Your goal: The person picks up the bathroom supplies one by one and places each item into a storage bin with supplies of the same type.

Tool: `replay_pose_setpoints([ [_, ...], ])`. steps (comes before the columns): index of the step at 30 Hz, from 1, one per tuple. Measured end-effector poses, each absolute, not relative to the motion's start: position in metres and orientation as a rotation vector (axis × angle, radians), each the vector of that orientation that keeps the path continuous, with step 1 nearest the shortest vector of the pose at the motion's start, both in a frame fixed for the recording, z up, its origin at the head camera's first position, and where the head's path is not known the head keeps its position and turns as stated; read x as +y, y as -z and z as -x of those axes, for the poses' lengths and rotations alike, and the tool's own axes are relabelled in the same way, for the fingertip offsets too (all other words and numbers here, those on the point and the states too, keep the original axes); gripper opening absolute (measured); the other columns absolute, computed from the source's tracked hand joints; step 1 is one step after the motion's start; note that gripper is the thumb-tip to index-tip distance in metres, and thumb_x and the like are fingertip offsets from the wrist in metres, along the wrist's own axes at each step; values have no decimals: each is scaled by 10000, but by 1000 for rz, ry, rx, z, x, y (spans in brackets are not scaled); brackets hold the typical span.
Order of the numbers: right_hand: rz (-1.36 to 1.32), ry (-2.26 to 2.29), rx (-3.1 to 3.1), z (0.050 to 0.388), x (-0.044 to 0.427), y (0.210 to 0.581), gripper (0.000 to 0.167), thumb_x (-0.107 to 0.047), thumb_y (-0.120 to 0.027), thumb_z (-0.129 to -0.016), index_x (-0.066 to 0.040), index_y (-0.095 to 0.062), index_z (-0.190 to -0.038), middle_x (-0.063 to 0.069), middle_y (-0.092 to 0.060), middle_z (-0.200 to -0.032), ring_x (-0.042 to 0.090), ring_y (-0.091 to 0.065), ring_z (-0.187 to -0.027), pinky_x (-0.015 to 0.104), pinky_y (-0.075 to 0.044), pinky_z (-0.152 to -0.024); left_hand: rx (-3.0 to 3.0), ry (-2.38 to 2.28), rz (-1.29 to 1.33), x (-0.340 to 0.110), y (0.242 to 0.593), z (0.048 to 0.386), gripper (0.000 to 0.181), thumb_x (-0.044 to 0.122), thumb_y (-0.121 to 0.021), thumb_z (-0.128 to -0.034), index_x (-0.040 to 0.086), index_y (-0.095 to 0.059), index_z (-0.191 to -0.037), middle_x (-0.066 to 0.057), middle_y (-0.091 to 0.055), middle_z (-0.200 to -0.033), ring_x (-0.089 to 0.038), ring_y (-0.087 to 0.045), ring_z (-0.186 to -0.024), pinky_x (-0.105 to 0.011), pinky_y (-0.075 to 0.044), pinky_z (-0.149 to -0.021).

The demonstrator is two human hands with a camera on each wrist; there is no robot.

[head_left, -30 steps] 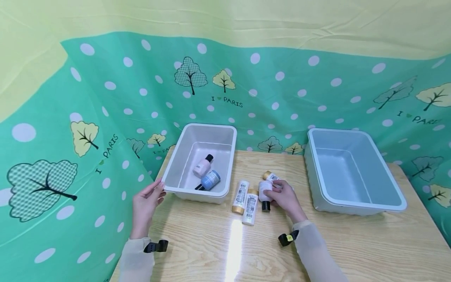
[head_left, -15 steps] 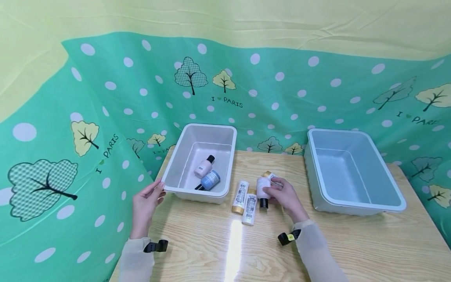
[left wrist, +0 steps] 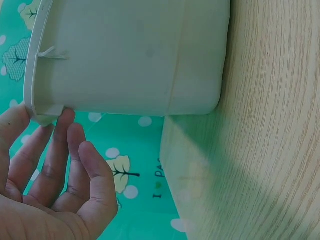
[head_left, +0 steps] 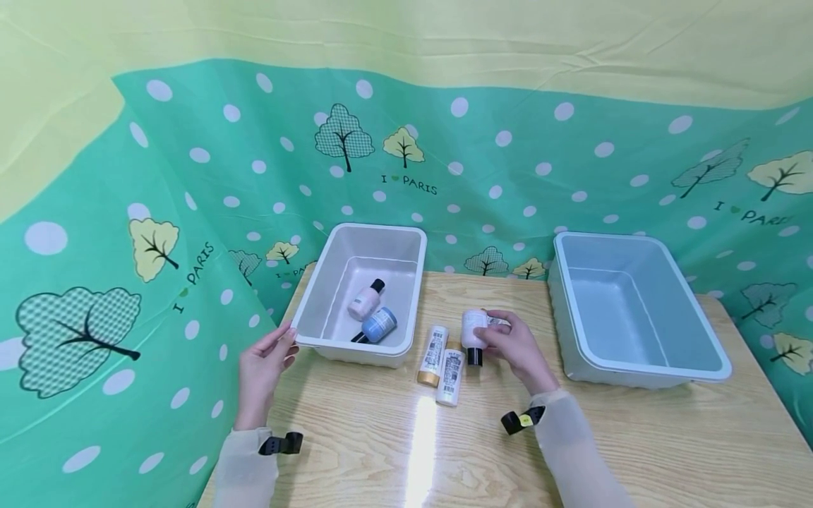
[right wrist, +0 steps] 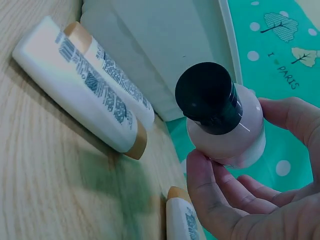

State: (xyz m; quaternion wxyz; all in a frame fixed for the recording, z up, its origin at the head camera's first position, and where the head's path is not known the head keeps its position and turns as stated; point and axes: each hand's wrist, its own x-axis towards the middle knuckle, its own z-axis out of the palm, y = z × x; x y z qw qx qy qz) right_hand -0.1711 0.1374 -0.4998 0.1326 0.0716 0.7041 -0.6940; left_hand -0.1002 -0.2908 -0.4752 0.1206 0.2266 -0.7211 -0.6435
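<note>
My right hand [head_left: 517,349] holds a pale pink bottle [head_left: 473,324] with a black cap, cap end toward me, raised above the table. In the right wrist view, thumb and fingers grip the sides of its body. At the front left corner of the left grey plastic bin [head_left: 356,355], my left hand [head_left: 263,363] pinches the rim. The left wrist view has the thumb over that rim [left wrist: 31,75] and fingertips beneath. Inside this bin lie another pink bottle [head_left: 365,302] and a blue bottle [head_left: 380,324], both black-capped.
Two white bottles with gold caps, one [head_left: 435,349] beside another [head_left: 449,379], lie between the bins. A third gold-capped bottle [right wrist: 182,220] lies partly hidden behind my right hand. A second bin [head_left: 578,360] stands at the right. A patterned curtain [head_left: 508,162] hangs behind the table.
My right hand has lifted the pink bottle off the table, moving it slightly left and away from me. My left hand stays at the bin's corner.
</note>
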Motion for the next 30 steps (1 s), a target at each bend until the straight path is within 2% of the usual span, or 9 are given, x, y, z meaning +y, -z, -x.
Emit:
replay_pose_setpoints([
  [3,-197,2023,2028,172,136,495,693,-83,-766,-867,24,-395,-1442,238,-589,-1167,260,-675,-889,464,-575,-848,-2113,1879,-671,-291,475,100,492,354,-754,-904,73,-674,-1300,130,-735,-906,-202,-726,-882,-294,-597,-726],
  [12,-105,2020,2037,182,129,471,718,-110,-754,-893,10,-351,-1475,279,-565,-1259,264,-672,-942,408,-581,-841,-2133,1877,-685,-292,474,100,528,392,-757,-890,87,-668,-1311,127,-735,-922,-160,-719,-866,-244,-585,-705],
  [19,-12,1995,2085,194,116,437,720,-145,-744,-909,-23,-343,-1495,259,-557,-1292,291,-658,-999,450,-568,-873,-2133,1885,-680,-292,475,100,526,375,-756,-898,75,-659,-1319,145,-729,-897,-59,-697,-781,-216,-574,-681],
  [23,79,2008,2112,205,107,420,708,-120,-747,-901,-4,-356,-1480,262,-567,-1287,340,-655,-1021,472,-573,-856,-2122,1884,-667,-292,476,100,514,356,-752,-909,62,-655,-1319,139,-729,-893,-65,-700,-775,-217,-576,-672],
  [30,170,2031,2094,223,83,390,724,-143,-796,-861,-58,-404,-1465,200,-598,-1245,338,-665,-1019,401,-591,-816,-2099,1889,-657,-293,478,101,498,359,-764,-895,76,-677,-1296,126,-736,-889,-110,-715,-800,-238,-585,-685],
])
